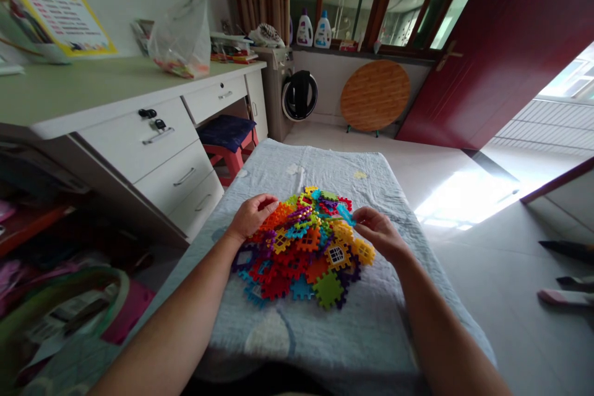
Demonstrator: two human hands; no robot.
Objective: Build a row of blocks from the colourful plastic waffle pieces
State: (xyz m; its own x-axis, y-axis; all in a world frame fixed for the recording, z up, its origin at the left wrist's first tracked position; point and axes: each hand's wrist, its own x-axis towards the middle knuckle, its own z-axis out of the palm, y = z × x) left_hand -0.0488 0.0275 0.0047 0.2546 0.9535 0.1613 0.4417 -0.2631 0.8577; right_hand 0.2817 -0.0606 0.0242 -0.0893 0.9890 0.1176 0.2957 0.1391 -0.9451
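Note:
A heap of colourful toothed plastic building blocks [297, 260] lies in the middle of the cloth-covered table. My right hand [383, 234], at the heap's right side, pinches a light blue building block [344, 215] between thumb and fingers. On the left side, my left hand [253, 218] has its thumb and fingers closed at an orange building block [277, 216]; its lower fingers are partly hidden. A green square block [328, 289] lies at the near edge of the heap. Near my right wrist rests a yellow block [364, 251], and window-patterned pieces show among the others.
A pale blue patterned cloth [334, 164] covers the table. To the left stands a white desk [139, 136] with a plastic bag [180, 37] on it and a stool [229, 136] beneath. Beyond are a washing machine [278, 96] and a round wooden board [375, 96].

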